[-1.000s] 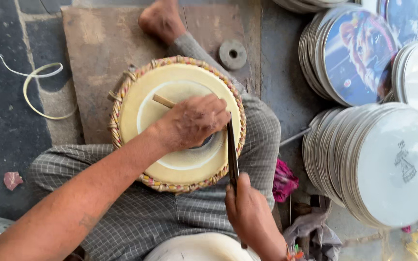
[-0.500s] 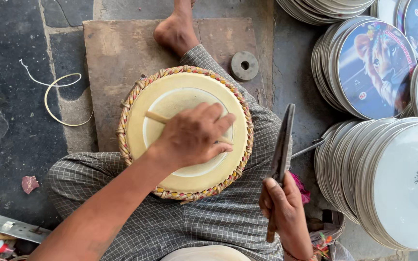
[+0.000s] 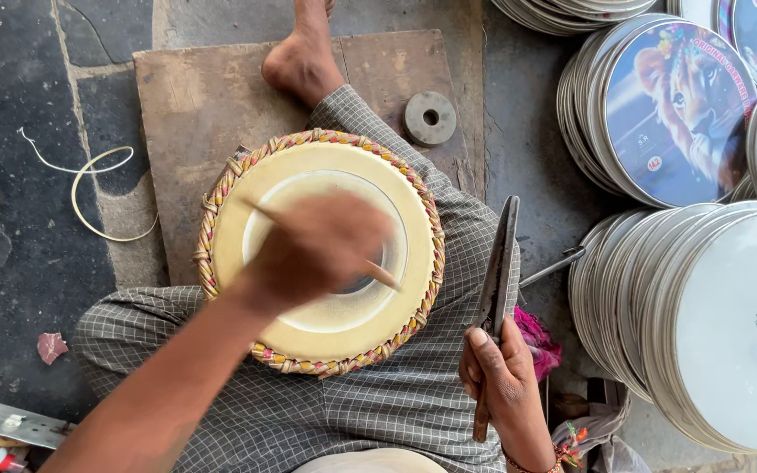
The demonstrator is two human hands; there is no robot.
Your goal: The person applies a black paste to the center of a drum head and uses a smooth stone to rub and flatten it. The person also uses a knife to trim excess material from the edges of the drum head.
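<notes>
A round drum head (image 3: 321, 188) with a pale yellow skin and a braided straw-coloured rim rests on my lap. My left hand (image 3: 317, 250) lies over its centre, blurred, holding a thin wooden stick (image 3: 265, 213) that crosses the skin. My right hand (image 3: 503, 381) is to the right of the drum, shut on a dark metal blade tool (image 3: 497, 276) that points away from me, clear of the drum's rim.
A wooden board (image 3: 194, 96) lies under the drum, with my bare foot (image 3: 301, 57) and a round metal weight (image 3: 430, 117) on it. Stacks of round drum skins (image 3: 711, 315) fill the right side. A loop of cord (image 3: 102, 197) lies on the stone floor at left.
My right hand has drawn the blade tool away from the drum's right rim and further to the right. My left hand has shifted over the drum's centre and is now blurred.
</notes>
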